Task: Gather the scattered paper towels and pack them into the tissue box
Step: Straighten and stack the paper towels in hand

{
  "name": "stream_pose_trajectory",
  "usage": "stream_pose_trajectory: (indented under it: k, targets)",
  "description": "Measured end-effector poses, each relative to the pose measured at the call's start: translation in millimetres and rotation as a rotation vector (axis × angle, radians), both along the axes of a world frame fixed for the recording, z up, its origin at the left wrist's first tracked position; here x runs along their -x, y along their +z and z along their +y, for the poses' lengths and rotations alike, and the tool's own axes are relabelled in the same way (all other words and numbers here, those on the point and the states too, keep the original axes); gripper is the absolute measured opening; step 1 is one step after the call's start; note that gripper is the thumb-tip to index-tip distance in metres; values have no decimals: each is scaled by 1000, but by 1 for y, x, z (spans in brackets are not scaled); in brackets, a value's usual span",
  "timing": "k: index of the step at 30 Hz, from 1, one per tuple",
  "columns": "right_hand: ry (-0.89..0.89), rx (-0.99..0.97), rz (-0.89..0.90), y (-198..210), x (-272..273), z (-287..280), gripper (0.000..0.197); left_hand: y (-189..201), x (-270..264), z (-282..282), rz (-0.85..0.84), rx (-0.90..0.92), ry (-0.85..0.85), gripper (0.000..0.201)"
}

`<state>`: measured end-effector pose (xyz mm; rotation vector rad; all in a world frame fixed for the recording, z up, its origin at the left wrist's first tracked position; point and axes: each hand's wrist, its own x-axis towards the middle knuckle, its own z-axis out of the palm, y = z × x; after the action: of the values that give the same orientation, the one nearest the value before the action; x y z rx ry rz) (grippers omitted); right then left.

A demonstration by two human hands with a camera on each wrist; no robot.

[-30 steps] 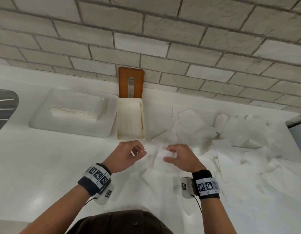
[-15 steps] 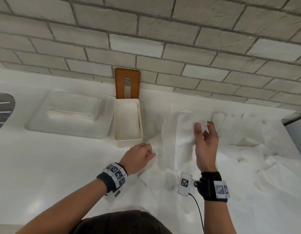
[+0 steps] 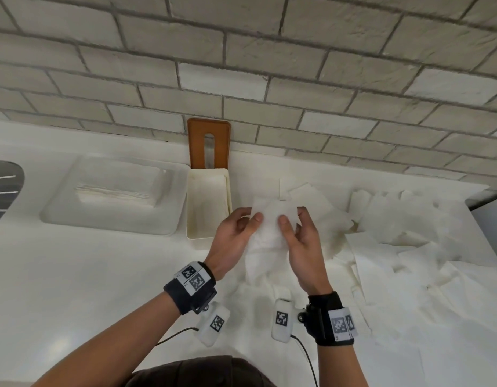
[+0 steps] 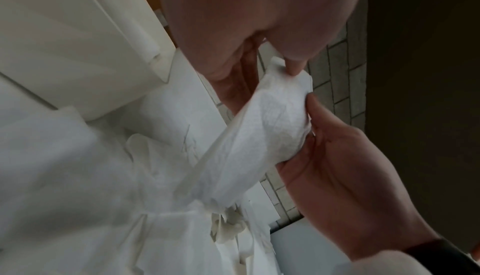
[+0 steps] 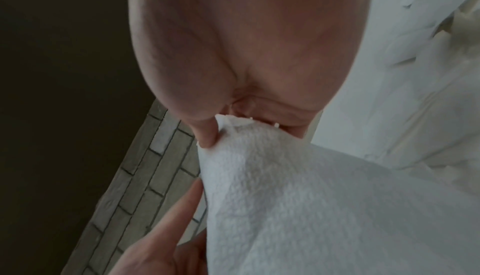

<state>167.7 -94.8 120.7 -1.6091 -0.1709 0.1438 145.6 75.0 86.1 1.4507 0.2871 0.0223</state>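
Both hands hold one white paper towel (image 3: 271, 227) up off the counter, just right of the open cream tissue box (image 3: 208, 203). My left hand (image 3: 241, 227) pinches its left top edge between thumb and fingers; my right hand (image 3: 294, 227) pinches the right top edge. The towel hangs down crumpled between my wrists. In the left wrist view the towel (image 4: 259, 127) is pinched at its top corner by my left hand (image 4: 293, 68). In the right wrist view thumb and fingers of my right hand (image 5: 221, 127) clamp the towel (image 5: 298, 197). Several loose towels (image 3: 409, 247) lie scattered to the right.
The box's brown slotted lid (image 3: 209, 143) leans upright against the brick wall behind the box. A shallow white tray (image 3: 116, 222) with a flat stack of towels sits to the left. A sink edge (image 3: 4, 177) shows at far left. The counter ends at right (image 3: 484, 196).
My right hand lifted a towel from the pile and came back toward the centre; my left hand rose from the counter and took hold of the same towel.
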Motion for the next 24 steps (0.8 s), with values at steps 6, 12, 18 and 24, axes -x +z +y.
stream_pose_trajectory:
  k: [6, 12, 18, 24]
  targets:
    - [-117, 39, -39, -7, -3, 20, 12, 8, 1, 14, -95, -130, 28, 27]
    - [-93, -76, -19, -26, -6, 47, 74, 15, -14, 42, -132, -196, 70, 45]
    - [-48, 73, -27, -52, -4, 78, 36, 16, -66, 111, -147, -545, 212, 26]
    - [50, 483, 23, -69, -34, 131, 15, -8, -90, 155, -3, -909, 95, 49]
